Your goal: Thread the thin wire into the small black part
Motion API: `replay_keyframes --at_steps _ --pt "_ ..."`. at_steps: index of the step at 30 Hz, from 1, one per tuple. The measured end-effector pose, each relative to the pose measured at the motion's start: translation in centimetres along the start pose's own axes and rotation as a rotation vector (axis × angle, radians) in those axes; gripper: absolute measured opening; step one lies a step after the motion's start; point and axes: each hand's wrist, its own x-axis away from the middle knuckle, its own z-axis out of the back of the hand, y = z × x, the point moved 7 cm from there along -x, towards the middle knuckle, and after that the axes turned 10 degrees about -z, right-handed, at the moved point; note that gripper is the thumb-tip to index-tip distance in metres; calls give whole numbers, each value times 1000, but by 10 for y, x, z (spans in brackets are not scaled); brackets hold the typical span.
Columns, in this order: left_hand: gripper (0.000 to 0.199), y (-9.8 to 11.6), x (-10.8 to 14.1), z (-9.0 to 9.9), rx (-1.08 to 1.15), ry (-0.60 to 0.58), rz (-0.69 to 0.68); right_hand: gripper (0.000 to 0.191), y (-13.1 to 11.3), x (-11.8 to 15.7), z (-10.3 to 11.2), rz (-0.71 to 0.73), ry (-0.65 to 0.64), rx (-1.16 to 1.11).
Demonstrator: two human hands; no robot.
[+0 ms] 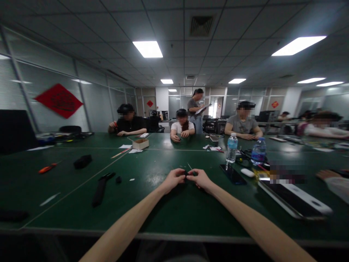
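Over the green table, my left hand is closed, pinching a small black part between thumb and fingers. My right hand is closed just beside it, its fingertips meeting the same part. A thin pale shaft sticks up from the right fingers; it looks like a small screwdriver, with its handle mostly hidden in the hand. To the left lie a black T-shaped piece and a small black lump.
A dark phone, a white mouse, two water bottles and a large white-framed device stand to the right. An orange-handled tool, a black block and an open cardboard box are leftward. Several people sit around.
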Motion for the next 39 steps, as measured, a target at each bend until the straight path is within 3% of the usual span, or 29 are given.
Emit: replay_keyframes --at_steps 9,20,32,39 --pt "37 -8 -1 0 79 -5 11 39 -2 1 -1 17 7 23" --pt "32 3 4 -12 168 -70 72 35 -3 1 -6 84 -19 75" --pt "31 -7 -3 -4 161 -48 32 34 -1 1 -7 73 -57 67" --pt "31 3 -5 -1 146 -17 14 35 -4 2 -8 95 -88 56"
